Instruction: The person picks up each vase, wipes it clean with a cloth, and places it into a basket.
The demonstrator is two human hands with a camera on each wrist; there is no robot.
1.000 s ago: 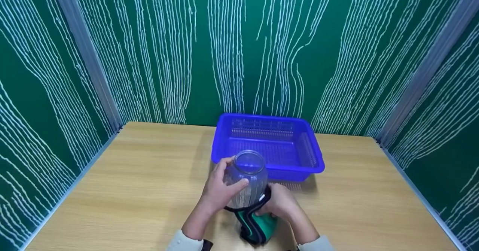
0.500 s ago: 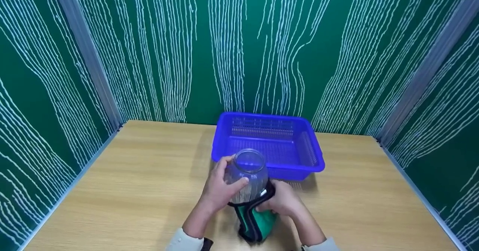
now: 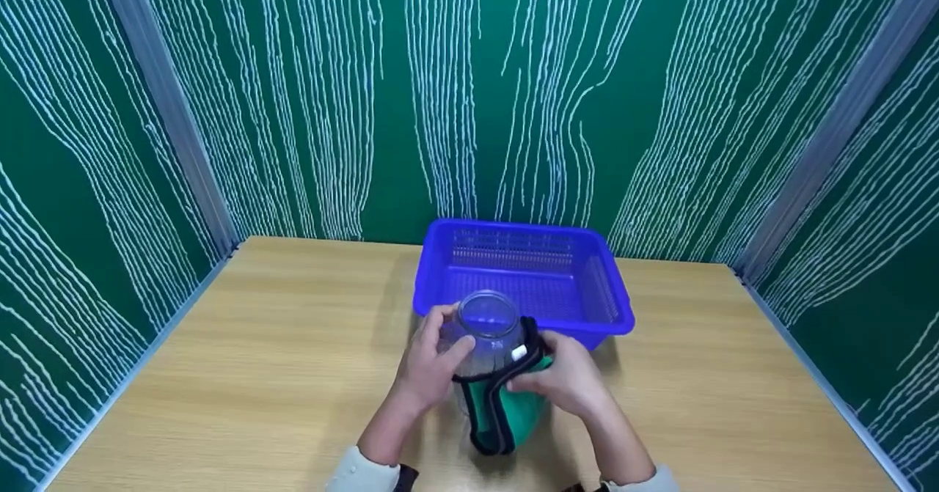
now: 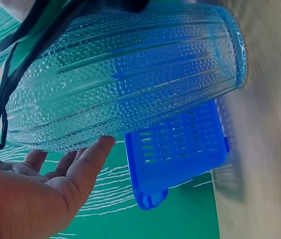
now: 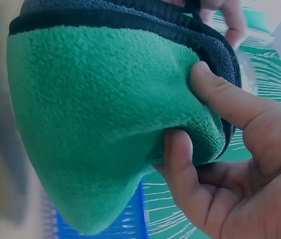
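A clear glass jar (image 3: 478, 358) stands upright near the middle of the table, its open mouth facing up. My left hand (image 3: 425, 371) holds the jar's left side near the shoulder, thumb in front. In the left wrist view the glass (image 4: 130, 74) is ribbed and dimpled. A green cloth (image 3: 522, 408) with a black edge and grey reverse drapes over the jar's front and right side. My right hand (image 3: 576, 378) pinches a fold of this cloth between thumb and fingers, as the right wrist view shows. A small white tag (image 3: 519, 353) sits on its edge.
Just behind the jar is a blue plastic basket (image 3: 620, 316) with slotted walls. The wooden table (image 3: 293, 345) runs to green panels (image 3: 631, 111) with white wavy lines at the back and sides.
My right hand has moved up and slightly right, drawing the cloth higher along the jar's right side. The left hand keeps its hold on the jar, its thumb shifted slightly.
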